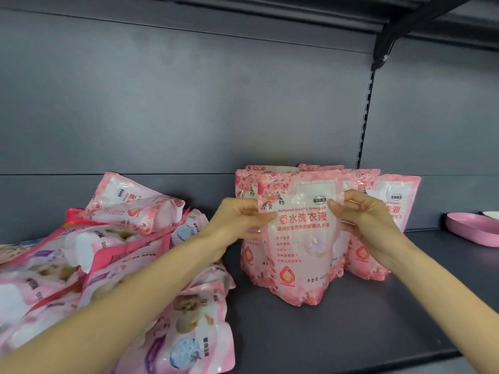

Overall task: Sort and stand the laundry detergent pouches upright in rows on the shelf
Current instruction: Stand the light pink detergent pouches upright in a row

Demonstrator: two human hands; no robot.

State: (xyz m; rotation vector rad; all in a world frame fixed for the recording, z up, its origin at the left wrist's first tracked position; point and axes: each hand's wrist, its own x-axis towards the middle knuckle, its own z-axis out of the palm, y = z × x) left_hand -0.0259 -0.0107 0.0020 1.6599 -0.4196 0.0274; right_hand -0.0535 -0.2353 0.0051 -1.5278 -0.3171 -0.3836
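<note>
Dark grey metal shelf (351,319), grey back panel, slotted upright at right; one head view only.

Item 1: front pouch (299,238), pink with cherry-blossom print and "Perfumed laundry detergent" lettering. We hold it upright, long axis vertical, base at or just above the shelf; we cannot tell whether it is touching. It stands directly in front of the row.

Item 2: standing pouches (383,228), same pink design, upright in a cluster against the back panel, just behind and to either side of the held one.

Item 3: unsorted pile (113,265), at the left of the shelf, pouches lying flat and overlapping; some carry a different purple-and-blue print, so sorting is unfinished.

Item 4: pink tray (469,228), far right, well apart from the work.

Our left hand (237,217): grip clamped on the pouch's left edge, thumb on the front face. Our right hand (361,214): grip clamped on the right edge at the same height. Both hands sit level in the upper half, neither nearer than the other.

Judgement: the pouch lies between the hands, in line with the row behind, so the coming move is likely a straight set-down and release, provided the base spreads evenly.
</note>
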